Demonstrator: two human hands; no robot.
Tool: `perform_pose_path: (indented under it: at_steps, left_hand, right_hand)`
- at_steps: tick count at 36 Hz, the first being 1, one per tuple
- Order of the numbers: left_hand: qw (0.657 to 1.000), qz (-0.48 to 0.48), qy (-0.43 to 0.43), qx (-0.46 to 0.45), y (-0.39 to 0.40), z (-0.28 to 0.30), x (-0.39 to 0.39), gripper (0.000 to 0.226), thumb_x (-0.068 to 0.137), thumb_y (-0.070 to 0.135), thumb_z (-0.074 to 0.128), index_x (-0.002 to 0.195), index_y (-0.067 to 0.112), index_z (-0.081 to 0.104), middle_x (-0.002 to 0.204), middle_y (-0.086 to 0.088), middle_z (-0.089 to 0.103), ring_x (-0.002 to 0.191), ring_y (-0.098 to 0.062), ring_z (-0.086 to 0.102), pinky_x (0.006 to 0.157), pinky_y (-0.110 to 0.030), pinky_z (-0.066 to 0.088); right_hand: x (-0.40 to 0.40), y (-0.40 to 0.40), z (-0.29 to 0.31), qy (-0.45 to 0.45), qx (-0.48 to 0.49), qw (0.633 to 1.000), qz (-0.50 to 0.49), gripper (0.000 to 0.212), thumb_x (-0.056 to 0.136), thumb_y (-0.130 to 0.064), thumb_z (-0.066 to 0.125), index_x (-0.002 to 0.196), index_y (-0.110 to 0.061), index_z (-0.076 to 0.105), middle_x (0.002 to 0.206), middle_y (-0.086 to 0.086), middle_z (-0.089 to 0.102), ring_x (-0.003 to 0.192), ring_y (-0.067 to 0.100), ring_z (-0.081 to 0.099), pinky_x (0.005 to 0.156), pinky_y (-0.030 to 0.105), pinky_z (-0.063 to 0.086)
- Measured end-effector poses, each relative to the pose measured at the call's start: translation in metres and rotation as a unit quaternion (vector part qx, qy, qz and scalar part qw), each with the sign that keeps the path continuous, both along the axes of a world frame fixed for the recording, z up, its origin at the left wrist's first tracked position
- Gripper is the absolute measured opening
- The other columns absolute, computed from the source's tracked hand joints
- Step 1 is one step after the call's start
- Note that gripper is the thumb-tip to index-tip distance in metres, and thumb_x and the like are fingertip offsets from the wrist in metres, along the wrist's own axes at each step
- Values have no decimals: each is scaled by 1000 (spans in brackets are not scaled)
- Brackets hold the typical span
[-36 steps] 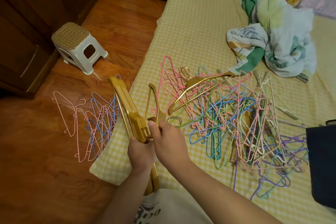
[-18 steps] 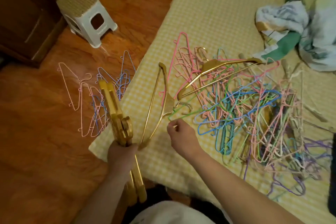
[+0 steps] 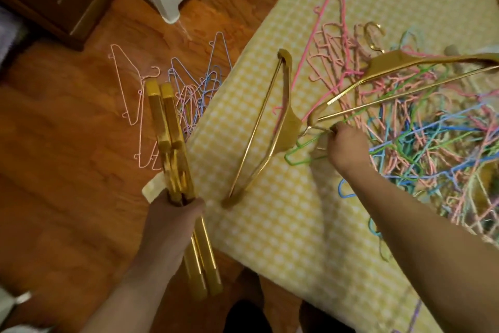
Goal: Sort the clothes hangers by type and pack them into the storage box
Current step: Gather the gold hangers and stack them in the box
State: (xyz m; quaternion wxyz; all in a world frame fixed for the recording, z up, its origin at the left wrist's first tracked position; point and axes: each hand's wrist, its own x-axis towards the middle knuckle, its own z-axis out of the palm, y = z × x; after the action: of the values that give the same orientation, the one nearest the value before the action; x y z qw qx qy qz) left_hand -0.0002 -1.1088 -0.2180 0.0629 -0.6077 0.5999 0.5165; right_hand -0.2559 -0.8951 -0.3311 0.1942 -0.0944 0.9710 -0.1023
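the left hand (image 3: 172, 213), low and left of centre, is closed round a bundle of gold hangers (image 3: 168, 141) held upright over the floor, their ends sticking out above and below the fist. the right hand (image 3: 347, 147), right of centre, has its fingers curled at the hook of a gold hanger (image 3: 399, 68) lying across the tangled pile of coloured wire hangers (image 3: 421, 130) on the bed (image 3: 283, 224). another loose gold hanger (image 3: 272, 127) lies just left of it. to do this well, lift the hook slowly so the thin green wire near it drops free, then nest it against the bundle, hooks aligned. a smaller heap of wire hangers (image 3: 186, 95) lies on the floor, upper left. no storage box is in view.
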Motion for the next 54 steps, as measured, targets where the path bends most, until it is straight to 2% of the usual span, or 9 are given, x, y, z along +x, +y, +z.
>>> perform_pose_path:
  at_steps: [4, 6, 13, 20, 24, 29, 37, 44, 54]
  left_hand:
    - [996, 29, 49, 62, -3, -4, -9, 6, 81, 13, 80, 85, 9, 77, 75, -13, 75, 75, -32, 73, 75, -48, 58]
    - [994, 43, 71, 76, -6, -4, -17, 8, 88, 3, 73, 94, -2, 73, 73, -13, 73, 66, -23, 70, 63, -34, 55]
    - [991, 42, 105, 77, -29, 23, -48, 4, 90, -4, 70, 93, -2, 70, 81, -16, 75, 69, -22, 75, 66, -30, 63]
    - [991, 14, 129, 33, -57, 63, -77, 16, 89, -2, 72, 104, -1, 67, 85, -21, 76, 75, -28, 74, 78, -41, 60]
    - [989, 23, 144, 4, -71, 80, -85, 20, 91, -4, 67, 109, -11, 64, 85, -24, 72, 61, -21, 68, 59, -29, 61]
    - [988, 37, 150, -9, -88, 84, -87, 36, 89, -5, 70, 122, -11, 58, 91, -26, 73, 59, -16, 71, 60, -24, 60]
    - [963, -61, 180, 192, -23, 85, -104, 26, 84, -5, 72, 110, -4, 65, 109, -26, 73, 92, -29, 75, 80, -31, 63]
    - [919, -225, 190, 261, 26, 60, -97, 33, 77, -2, 74, 109, 3, 67, 99, -7, 77, 93, -21, 71, 84, -26, 53]
    - [919, -190, 184, 293, 41, 46, -94, 42, 70, 1, 78, 111, -4, 67, 100, -26, 73, 94, -35, 73, 81, -31, 56]
  right_hand:
    - [8, -14, 50, -114, -251, 955, -106, 26, 90, -38, 50, 75, -18, 58, 75, 7, 74, 78, 31, 72, 81, 52, 56]
    - [10, -21, 78, -94, -307, 943, -87, 22, 94, -33, 50, 76, -21, 55, 70, 1, 74, 70, 22, 73, 81, 52, 56]
    - [-13, -50, 173, -12, -471, 879, -79, 19, 98, -28, 63, 86, -14, 65, 62, -3, 67, 61, 13, 61, 66, 33, 51]
    - [-22, -64, 228, 86, -435, 896, 27, 24, 95, -34, 63, 73, -25, 61, 65, -11, 51, 60, 1, 45, 61, 24, 33]
    - [-32, -53, 239, 116, -424, 897, 47, 25, 94, -30, 62, 75, -14, 58, 65, -12, 43, 61, 1, 41, 61, 20, 29]
    - [-35, -40, 234, 152, -360, 913, 118, 29, 90, -29, 62, 68, -13, 54, 69, -7, 41, 70, 2, 38, 67, 22, 25]
    - [14, -59, 215, 109, -457, 853, 227, 48, 99, -25, 57, 54, -15, 43, 61, -3, 33, 55, 9, 36, 57, 20, 27]
    - [26, -70, 211, 38, -498, 849, 172, 45, 103, -30, 43, 59, -19, 38, 65, -11, 30, 61, 3, 34, 60, 19, 28]
    - [32, -79, 198, 19, -548, 828, 116, 34, 104, -31, 35, 73, -21, 45, 78, -7, 41, 75, 6, 43, 73, 24, 36]
